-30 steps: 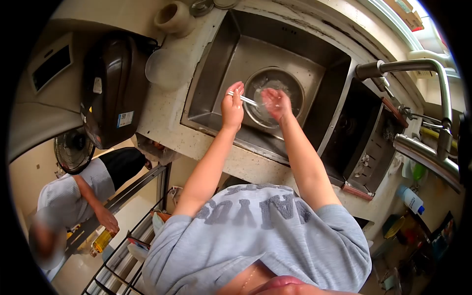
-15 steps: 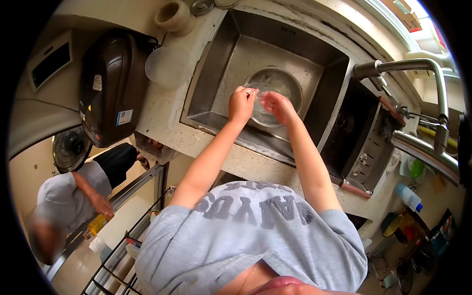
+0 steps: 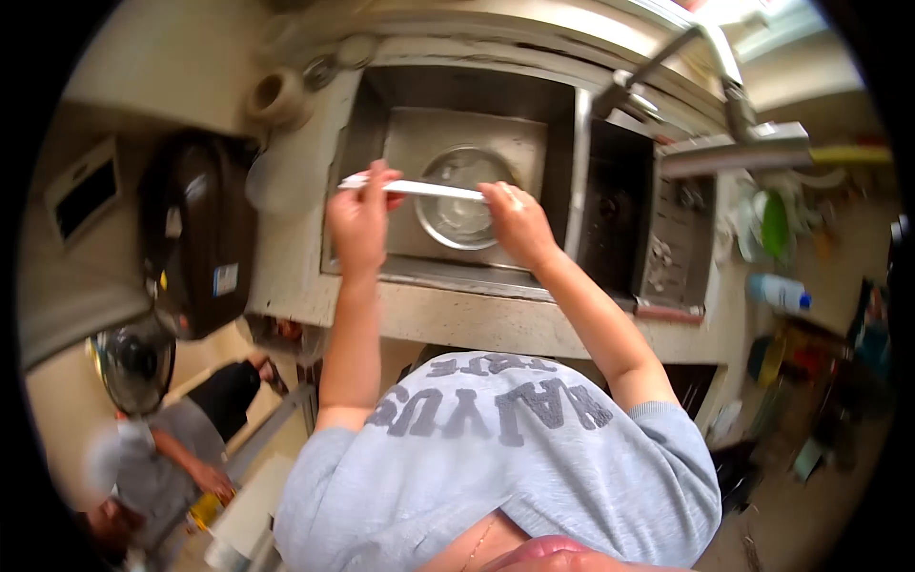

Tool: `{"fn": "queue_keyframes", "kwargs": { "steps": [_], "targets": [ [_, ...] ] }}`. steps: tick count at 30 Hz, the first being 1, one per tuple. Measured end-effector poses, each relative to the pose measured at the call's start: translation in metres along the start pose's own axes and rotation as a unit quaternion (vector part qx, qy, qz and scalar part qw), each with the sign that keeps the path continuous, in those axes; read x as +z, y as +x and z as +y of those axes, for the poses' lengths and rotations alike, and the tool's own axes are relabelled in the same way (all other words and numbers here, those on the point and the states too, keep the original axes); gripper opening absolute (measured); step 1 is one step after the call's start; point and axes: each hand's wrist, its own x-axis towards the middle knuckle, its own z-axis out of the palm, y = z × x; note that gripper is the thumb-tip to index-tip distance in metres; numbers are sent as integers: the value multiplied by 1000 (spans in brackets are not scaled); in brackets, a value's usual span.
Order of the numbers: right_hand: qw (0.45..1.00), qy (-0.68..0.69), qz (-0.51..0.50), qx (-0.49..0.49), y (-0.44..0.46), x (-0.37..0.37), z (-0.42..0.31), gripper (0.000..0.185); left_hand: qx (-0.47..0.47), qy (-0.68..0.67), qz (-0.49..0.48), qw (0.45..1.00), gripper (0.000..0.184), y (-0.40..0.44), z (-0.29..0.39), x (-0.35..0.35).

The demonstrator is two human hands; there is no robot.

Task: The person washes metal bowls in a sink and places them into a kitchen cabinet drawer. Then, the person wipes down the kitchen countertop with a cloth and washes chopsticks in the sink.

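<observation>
A thin white strip is stretched nearly level between my two hands, above the sink. My left hand grips it near its left end, and a short pale end sticks out beyond the fingers. My right hand is closed around the other end. What the strip is made of, I cannot tell. Below it, a round metal bowl stands in the sink basin. Clear water and something pale or translucent show inside the bowl. Neither hand touches the bowl.
A smaller dark basin adjoins on the right, with a faucet above it. On the left counter are a dark brown appliance and a beige pot. Another person is at lower left, near a fan.
My hands have moved apart from close together over the bowl, my left going left. The white strip now spans between them. The camera view has turned.
</observation>
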Motion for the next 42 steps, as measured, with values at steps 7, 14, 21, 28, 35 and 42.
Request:
{"fn": "queue_keyframes", "kwargs": {
  "steps": [7, 14, 21, 28, 35, 42],
  "targets": [
    [971, -116, -117, 174, -29, -29, -17, 20, -5, 365, -189, 911, 42, 20, -34, -12],
    [933, -58, -160, 317, -90, -62, -30, 22, -11, 315, -265, 911, 32, -20, -60, -1],
    [903, -6, -133, 408, -150, -114, -47, 12, -2, 215, -297, 931, 32, -59, -74, 49],
    [906, 255, 11, 338, -241, -159, -70, 22, -264, -132, -512, 807, 44, -178, -24, 136],
    [852, 441, 51, 276, -256, -199, -75, 23, 22, -71, -485, 871, 14, -207, 32, 176],
    [841, -291, 59, 451, -221, -185, -27, 49, 391, 138, -423, 805, 17, -200, 89, 188]
  ]
}}
